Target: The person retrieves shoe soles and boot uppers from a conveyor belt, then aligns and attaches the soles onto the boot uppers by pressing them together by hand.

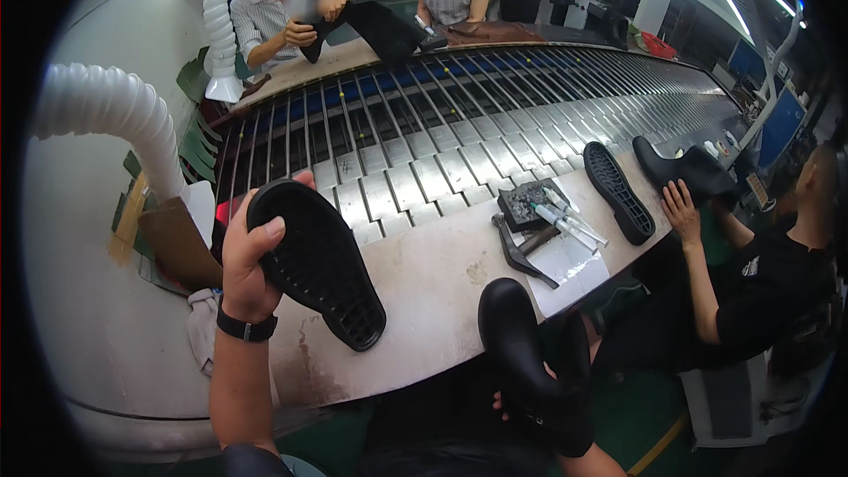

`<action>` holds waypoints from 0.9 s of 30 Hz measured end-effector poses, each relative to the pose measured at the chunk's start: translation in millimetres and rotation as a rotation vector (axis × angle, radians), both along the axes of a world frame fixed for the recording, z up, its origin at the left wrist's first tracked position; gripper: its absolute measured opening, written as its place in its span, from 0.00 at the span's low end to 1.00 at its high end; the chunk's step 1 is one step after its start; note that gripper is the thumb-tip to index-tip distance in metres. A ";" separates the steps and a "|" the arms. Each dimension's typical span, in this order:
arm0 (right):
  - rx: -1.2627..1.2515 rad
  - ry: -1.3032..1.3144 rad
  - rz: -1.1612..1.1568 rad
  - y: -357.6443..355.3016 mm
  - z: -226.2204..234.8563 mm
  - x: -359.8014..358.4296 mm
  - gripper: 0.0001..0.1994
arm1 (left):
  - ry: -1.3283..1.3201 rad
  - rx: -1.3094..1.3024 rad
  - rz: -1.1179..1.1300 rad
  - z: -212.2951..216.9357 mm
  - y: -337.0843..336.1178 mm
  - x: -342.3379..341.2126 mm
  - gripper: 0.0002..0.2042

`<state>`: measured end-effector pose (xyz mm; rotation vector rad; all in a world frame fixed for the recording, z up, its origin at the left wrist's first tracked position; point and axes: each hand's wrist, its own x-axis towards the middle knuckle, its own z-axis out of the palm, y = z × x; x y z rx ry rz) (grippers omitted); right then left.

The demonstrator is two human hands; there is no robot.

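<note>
Left hand (250, 267) grip pinches the black sole (316, 261) at its 10 o'clock end, raised above the tabletop (433, 283). Right hand (530, 406), mostly hidden, clasps the black boot (521, 344) at 6 o'clock.
</note>
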<state>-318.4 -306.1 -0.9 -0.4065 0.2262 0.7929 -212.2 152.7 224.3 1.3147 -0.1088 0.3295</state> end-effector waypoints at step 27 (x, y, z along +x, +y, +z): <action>-0.546 -0.314 -0.111 15.8 -6.8 -31.3 0.38 | -0.041 -0.689 -0.439 -68.8 0.6 -31.7 0.45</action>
